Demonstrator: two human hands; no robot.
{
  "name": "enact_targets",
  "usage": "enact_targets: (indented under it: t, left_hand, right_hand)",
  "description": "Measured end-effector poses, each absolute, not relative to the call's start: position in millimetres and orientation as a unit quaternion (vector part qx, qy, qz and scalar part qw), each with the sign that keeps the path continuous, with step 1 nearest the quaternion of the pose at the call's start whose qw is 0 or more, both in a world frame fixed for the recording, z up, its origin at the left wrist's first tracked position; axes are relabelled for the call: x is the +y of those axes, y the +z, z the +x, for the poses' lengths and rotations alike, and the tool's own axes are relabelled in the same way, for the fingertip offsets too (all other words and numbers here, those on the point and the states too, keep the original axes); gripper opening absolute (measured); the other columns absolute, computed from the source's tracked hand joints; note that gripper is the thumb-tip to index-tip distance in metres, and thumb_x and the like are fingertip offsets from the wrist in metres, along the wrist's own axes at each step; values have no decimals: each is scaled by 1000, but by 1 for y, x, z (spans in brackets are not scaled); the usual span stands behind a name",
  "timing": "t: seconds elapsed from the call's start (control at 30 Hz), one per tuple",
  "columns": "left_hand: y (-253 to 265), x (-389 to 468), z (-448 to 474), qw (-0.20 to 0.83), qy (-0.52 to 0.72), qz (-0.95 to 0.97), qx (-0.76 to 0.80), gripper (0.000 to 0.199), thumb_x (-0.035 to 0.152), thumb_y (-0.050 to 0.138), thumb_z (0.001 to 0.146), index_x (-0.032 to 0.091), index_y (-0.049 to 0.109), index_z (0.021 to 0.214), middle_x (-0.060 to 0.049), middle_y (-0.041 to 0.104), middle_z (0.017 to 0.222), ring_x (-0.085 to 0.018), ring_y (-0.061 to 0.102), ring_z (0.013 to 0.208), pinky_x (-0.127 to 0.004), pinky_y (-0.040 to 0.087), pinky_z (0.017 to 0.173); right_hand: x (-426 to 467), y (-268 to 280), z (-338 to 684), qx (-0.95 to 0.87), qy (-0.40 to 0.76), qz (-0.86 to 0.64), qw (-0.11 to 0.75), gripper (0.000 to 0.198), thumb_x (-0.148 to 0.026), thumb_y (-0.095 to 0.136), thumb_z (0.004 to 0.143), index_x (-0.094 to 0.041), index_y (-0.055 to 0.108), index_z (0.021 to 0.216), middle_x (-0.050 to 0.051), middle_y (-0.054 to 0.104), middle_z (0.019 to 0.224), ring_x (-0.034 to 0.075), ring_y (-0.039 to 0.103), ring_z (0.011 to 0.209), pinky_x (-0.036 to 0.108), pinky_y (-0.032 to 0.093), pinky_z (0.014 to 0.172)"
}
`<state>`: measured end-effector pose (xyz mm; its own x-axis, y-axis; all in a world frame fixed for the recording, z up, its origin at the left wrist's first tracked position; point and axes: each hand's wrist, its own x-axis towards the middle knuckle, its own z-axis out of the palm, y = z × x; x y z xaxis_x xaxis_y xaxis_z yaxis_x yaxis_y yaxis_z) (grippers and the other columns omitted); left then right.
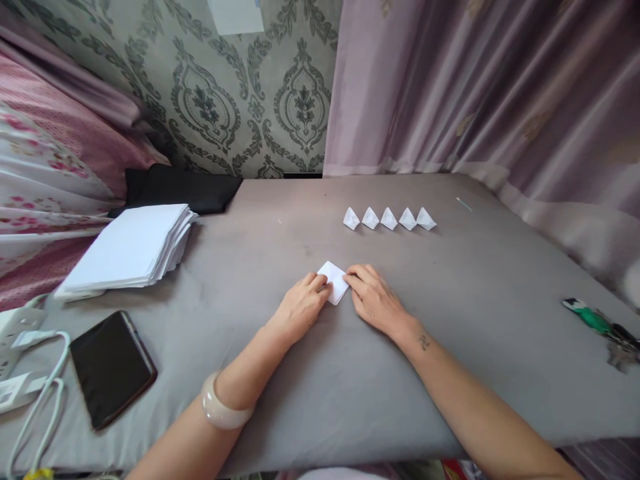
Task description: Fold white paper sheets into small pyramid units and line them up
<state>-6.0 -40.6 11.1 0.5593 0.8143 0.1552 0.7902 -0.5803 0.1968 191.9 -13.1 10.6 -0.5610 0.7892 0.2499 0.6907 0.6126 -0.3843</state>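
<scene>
The near corners of the folded paper (334, 281) are covered by the fingertips of the left hand (301, 308) and the right hand (374, 300). Far right of the right hand, a green-handled object (595, 321) is partly blurred. Far left of the left hand, a white cable (37, 400) is cut off by the edge.
</scene>
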Motion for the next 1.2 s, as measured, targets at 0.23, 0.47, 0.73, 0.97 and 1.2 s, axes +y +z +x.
enact_targets:
  t: [0.23,0.47,0.73,0.97,1.2]
  left_hand:
    - [6,-38,-21,152,231,825,493,28,24,51,87,21,58,114,-10,56,113,-22,53,99,-35,47,87]
    - [3,-31,-26,208,284,775,524,21,33,60,83,20,64,99,-9,61,105,-20,59,93,-31,49,81]
    - [6,-35,-27,105,217,834,496,29,24,34,96,15,61,97,-11,61,100,-20,55,93,-34,48,82]
    - [4,-37,-32,109,217,810,534,24,23,39,93,17,62,91,-9,61,98,-21,54,91,-33,47,81]
    - [10,-31,-33,248,280,719,586,17,27,50,87,18,65,85,-6,60,90,-18,57,84,-29,45,77]
  right_hand:
    - [-13,11,191,-871,190,-399,217,42,-3,39,80,-23,62,109,5,61,112,19,54,103,34,46,90]
    - [-12,12,191,-866,193,-409,214,37,-15,52,76,-24,60,111,5,58,115,21,54,103,37,46,90]
    - [-8,11,191,-867,175,-405,232,26,-16,47,86,-23,61,107,6,59,108,20,52,102,36,47,88]
    - [-16,11,191,-877,162,-403,203,24,-18,41,92,-22,64,95,6,60,101,19,54,93,33,47,81]
    - [-10,9,190,-796,231,-508,234,21,-25,49,89,-20,67,78,4,61,98,16,58,90,30,45,83]
